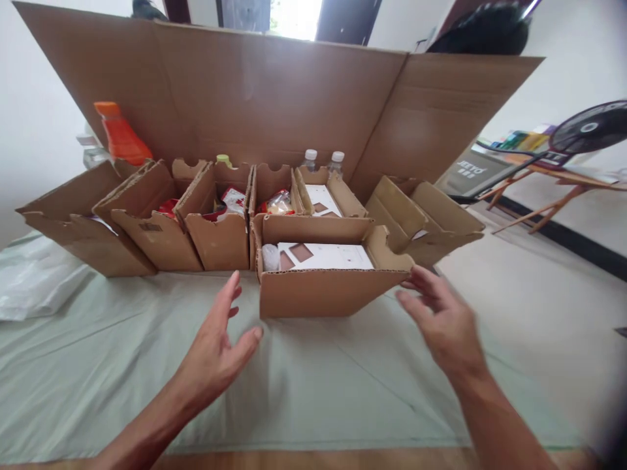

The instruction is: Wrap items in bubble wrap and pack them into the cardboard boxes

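Note:
A cardboard box [313, 294] without a lid sits crosswise in front of the row of upright boxes. Inside it lie a white panel with square cut-outs [337, 256] and a clear, bubbly-looking item [270, 258] at its left end. My left hand [223, 343] is left of this box, apart from it, fingers stretched and thumb spread, holding nothing. Close to the box's right corner is my right hand [443, 320], its fingers curved and thumb apart; whether the fingertips touch the cardboard cannot be made out.
Behind stand several open cardboard boxes [220, 245] with packets inside. A tall cardboard screen [274, 98] rises at the back, with an orange bottle [122, 137] before it. Clear plastic bags [39, 277] lie left on the green cloth [147, 313]. A fan [588, 127] is at right.

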Demonstrator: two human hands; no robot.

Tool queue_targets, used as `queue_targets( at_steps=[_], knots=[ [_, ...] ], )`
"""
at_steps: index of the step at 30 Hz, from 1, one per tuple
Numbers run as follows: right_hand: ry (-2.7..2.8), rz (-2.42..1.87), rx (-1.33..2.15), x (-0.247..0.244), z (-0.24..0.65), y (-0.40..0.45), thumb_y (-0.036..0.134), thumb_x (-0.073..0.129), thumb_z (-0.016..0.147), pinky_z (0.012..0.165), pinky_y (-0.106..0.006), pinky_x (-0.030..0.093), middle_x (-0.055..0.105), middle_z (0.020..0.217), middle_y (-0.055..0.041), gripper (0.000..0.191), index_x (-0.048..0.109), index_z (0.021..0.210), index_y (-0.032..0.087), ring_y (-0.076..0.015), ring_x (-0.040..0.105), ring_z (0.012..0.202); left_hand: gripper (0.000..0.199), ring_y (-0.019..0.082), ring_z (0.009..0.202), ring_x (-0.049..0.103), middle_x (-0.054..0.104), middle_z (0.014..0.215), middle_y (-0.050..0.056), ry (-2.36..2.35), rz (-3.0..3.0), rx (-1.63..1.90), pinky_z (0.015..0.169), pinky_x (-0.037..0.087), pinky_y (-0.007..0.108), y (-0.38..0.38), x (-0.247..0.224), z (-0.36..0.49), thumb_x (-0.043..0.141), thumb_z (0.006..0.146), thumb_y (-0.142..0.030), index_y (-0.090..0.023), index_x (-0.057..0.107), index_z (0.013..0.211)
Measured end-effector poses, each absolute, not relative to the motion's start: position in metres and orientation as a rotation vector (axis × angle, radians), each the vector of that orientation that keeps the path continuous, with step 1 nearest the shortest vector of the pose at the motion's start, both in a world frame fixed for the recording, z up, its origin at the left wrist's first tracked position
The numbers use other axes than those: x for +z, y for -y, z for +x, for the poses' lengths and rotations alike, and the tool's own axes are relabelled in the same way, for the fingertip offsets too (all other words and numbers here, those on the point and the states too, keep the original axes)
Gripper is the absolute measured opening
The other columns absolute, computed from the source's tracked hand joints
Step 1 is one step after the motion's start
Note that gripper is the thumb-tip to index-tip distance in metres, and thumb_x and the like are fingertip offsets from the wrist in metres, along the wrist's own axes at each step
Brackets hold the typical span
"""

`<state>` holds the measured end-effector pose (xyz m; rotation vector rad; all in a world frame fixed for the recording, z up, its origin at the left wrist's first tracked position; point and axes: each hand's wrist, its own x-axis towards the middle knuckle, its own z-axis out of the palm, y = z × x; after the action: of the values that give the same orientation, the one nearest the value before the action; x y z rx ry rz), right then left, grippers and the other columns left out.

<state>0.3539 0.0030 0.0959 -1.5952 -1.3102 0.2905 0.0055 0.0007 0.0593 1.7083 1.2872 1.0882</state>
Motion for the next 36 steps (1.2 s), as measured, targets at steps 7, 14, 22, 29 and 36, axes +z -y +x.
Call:
queue_targets(
  at_steps=[7,14,22,29,36],
  knots=[
    [1.415,-1.536,0.512,0.061,0.327,-0.011,0.063,0.072,0.080,0.081,-0.049,0.060,0.077,0.108,-0.0150,0.054,0.069,0.109,0.017,-0.0336,0.072,0.097,0.073,0.034,0.139,0.052,0.059,0.143,0.016,-1.044,1.527,1.223,0.114,0.043,0.055,-0.029,0.063,0.070,0.066,0.083,-0.029,-0.019,0.039,0.150],
    [1.598,-1.442,0.410,0.069,0.267,0.071,0.043,0.067,0.092,0.098,-0.050,0.059,0.067,0.137,-0.0087,0.049,0.062,0.139,0.030,-0.0358,0.065,0.124,0.052,0.036,0.143,0.048,0.066,0.136,0.014,-1.344,1.548,1.141,0.120,0.038,0.057,0.066,0.046,-0.008,0.064,0.092,-0.036,-0.022,0.055,0.142],
    [1.567,-1.400,0.321,0.095,0.237,0.036,0.051,0.068,0.091,0.094,-0.050,0.058,0.077,0.110,-0.0105,0.040,0.074,0.116,0.021,-0.0340,0.071,0.105,0.063,0.034,0.128,0.062,0.067,0.133,0.016,-1.328,1.541,1.336,0.115,0.043,0.053,0.030,0.090,-0.022,0.070,0.083,-0.037,-0.015,0.055,0.140],
    [1.630,-1.397,0.442,0.072,0.238,0.086,0.042,0.066,0.094,0.095,-0.044,0.058,0.078,0.100,-0.0082,0.031,0.075,0.118,0.023,-0.0322,0.072,0.103,0.059,0.035,0.133,0.059,0.069,0.132,0.012,-1.458,1.472,1.226,0.116,0.044,0.049,0.082,0.072,-0.024,0.067,0.086,-0.035,-0.020,0.056,0.142],
    [1.443,-1.302,0.683,0.056,0.223,0.056,0.055,0.069,0.089,0.103,-0.051,0.054,0.072,0.123,-0.0138,0.049,0.069,0.125,0.022,-0.0342,0.067,0.117,0.061,0.039,0.135,0.055,0.066,0.135,0.015,-1.614,1.390,1.207,0.118,0.039,0.057,0.088,0.049,-0.033,0.069,0.085,-0.043,-0.019,0.056,0.140]
  ],
)
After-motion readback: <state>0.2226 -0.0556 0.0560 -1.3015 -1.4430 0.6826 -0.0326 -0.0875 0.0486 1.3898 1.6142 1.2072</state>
